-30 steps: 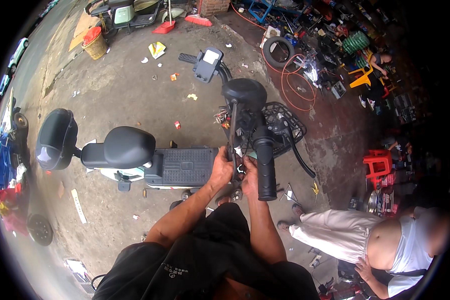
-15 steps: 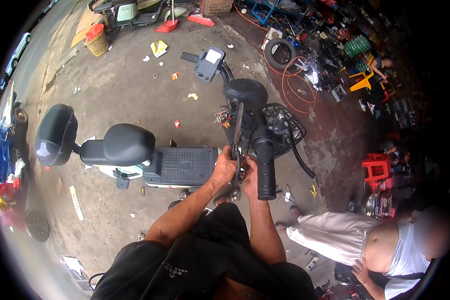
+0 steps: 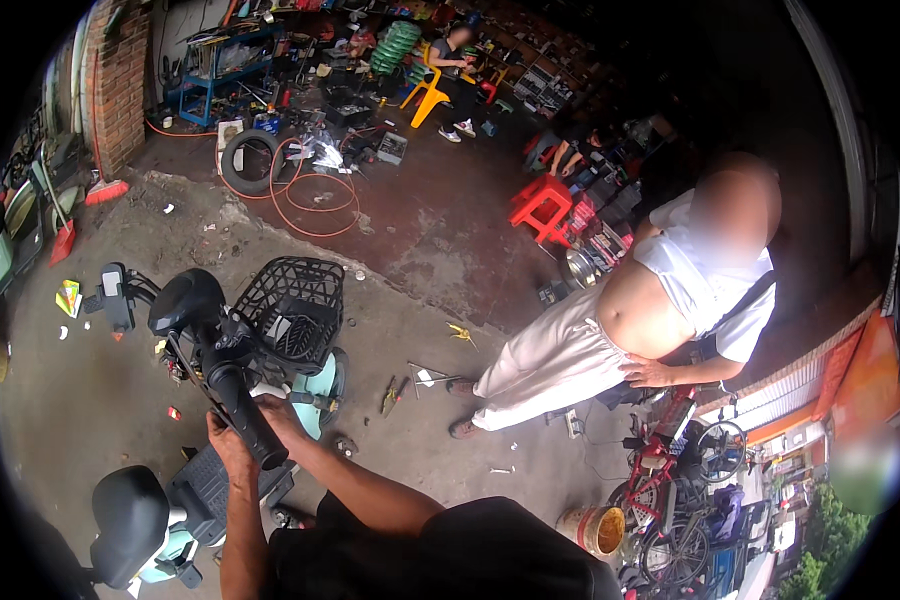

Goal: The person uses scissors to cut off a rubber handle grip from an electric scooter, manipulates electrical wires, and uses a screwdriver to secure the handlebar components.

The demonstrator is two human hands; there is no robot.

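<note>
An electric scooter stands at lower left, with its black handlebar grip (image 3: 245,420) pointing toward me. My left hand (image 3: 232,450) is closed just left of the grip, at the lower end of a long thin dark bar (image 3: 187,362). What its fingers hold is hidden. On the grip's other side, my right hand (image 3: 284,418) has its fingers curled in beneath the bar, near a pale part; the handlebar covers the fingertips. A black wire basket (image 3: 292,310) sits at the scooter's front. Its black seat (image 3: 130,525) and footboard (image 3: 202,490) lie below my hands.
A person in pale trousers (image 3: 545,355) stands close on my right. Pliers (image 3: 389,397) and other tools lie on the ground between us. Farther off are a tyre (image 3: 250,163), an orange hose (image 3: 315,232), a red stool (image 3: 543,208) and seated people. A bucket (image 3: 600,530) and bicycles stand at lower right.
My view has swung to the right, so the scooter and my hands now appear farther left and lower. Both hands remain beside the handlebar grip. The standing person shows more fully.
</note>
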